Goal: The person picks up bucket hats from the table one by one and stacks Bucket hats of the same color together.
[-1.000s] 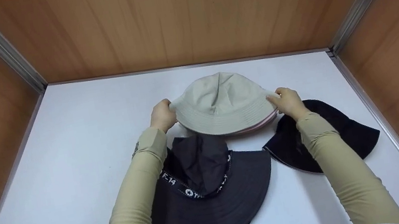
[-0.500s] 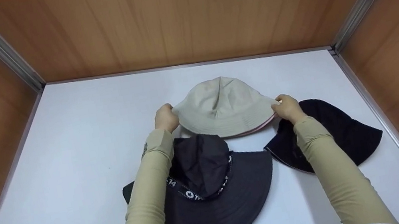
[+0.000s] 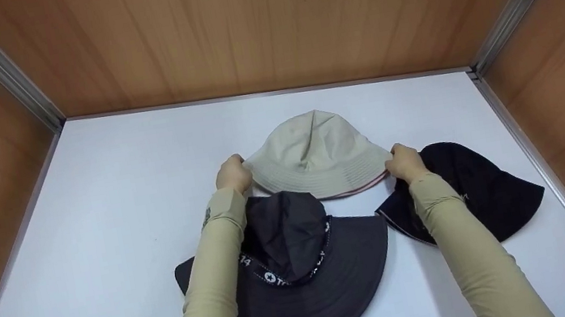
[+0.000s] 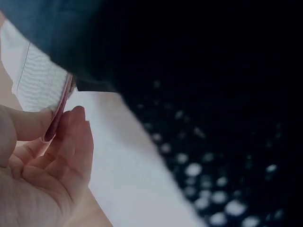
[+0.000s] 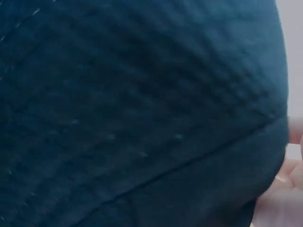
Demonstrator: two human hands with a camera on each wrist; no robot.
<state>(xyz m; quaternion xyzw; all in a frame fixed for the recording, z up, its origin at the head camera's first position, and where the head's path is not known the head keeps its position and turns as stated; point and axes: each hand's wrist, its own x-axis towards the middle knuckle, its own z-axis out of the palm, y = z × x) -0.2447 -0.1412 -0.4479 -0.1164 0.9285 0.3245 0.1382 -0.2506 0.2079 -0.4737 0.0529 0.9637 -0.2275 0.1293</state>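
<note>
A light beige bucket hat with a pinkish underside edge lies toward the back of the white table, crown up. My left hand pinches its brim at the left; in the left wrist view the thumb lies over the brim and the fingers are beneath. At the right end of the brim, my right hand grips the edge. Dark cloth fills most of the right wrist view and hides much of that hand.
A wide-brimmed dark grey hat with a lettered band lies in front, partly under the left forearm. A black bucket hat lies at the right under the right forearm. Wooden panels enclose the table's back and sides.
Both hands have brought the beige hat slightly down toward the person, and it now sits lower in view. The hands keep their hold on its brim. The dark hats stay nearly in place.
</note>
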